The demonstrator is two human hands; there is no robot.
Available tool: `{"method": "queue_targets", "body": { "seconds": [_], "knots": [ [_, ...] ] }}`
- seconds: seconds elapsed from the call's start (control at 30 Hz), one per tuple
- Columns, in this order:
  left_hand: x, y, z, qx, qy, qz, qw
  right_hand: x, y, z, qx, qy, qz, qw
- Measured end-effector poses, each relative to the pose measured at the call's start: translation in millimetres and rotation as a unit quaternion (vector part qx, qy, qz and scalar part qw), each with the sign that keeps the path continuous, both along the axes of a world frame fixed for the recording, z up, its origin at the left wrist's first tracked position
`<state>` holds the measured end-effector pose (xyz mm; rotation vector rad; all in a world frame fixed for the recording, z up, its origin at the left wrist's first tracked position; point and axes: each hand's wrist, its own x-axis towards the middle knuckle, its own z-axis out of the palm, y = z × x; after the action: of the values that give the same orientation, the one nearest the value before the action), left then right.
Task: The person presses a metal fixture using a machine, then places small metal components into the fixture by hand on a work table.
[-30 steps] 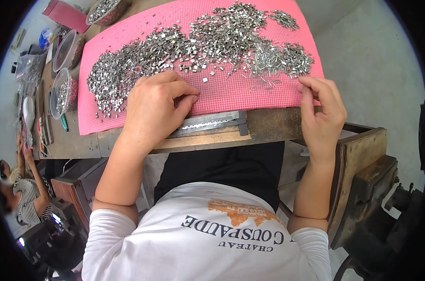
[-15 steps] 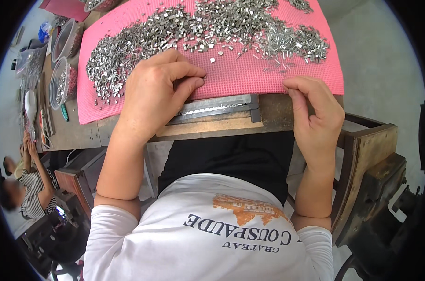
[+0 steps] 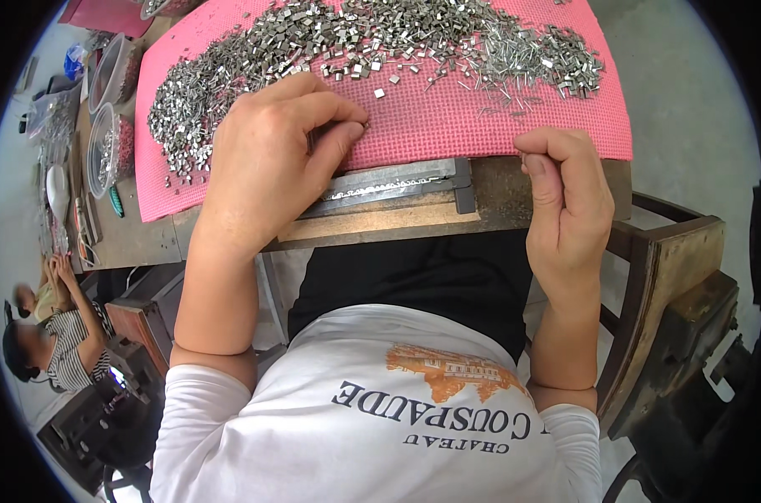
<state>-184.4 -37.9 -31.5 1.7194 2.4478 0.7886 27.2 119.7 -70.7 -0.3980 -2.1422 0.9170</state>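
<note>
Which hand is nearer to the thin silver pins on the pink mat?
Right. The right hand is on the person's side of the pins; the left hand is farther off, to their left.

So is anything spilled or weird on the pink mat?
Nothing looks plainly wrong. One shiny square piece lies a little apart from the big heap of metal bits on the pink mat, so it looks like a stray.
</note>
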Motion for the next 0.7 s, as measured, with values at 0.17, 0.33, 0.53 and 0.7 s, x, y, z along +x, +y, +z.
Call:
{"method": "queue_targets", "body": {
  "seconds": [0.17, 0.33, 0.53, 0.7],
  "knots": [
    [-5, -7, 32, -0.011, 0.064, -0.024, 0.998, -1, -11, 38, 0.015, -0.050, -0.018, 0.998],
    [-27, -14, 97, -0.016, 0.009, -0.031, 0.999, 2, -19, 68, -0.018, -0.037, -0.008, 0.999],
    [-119, 13, 133, 0.029, -0.062, 0.061, 0.996, -1, -22, 73, 0.006, 0.006, 0.004, 1.000],
    [-251, 72, 173, 0.134, 0.098, 0.272, 0.948, -13, -18, 74, 0.044, 0.015, 0.004, 0.999]
  ]
}}
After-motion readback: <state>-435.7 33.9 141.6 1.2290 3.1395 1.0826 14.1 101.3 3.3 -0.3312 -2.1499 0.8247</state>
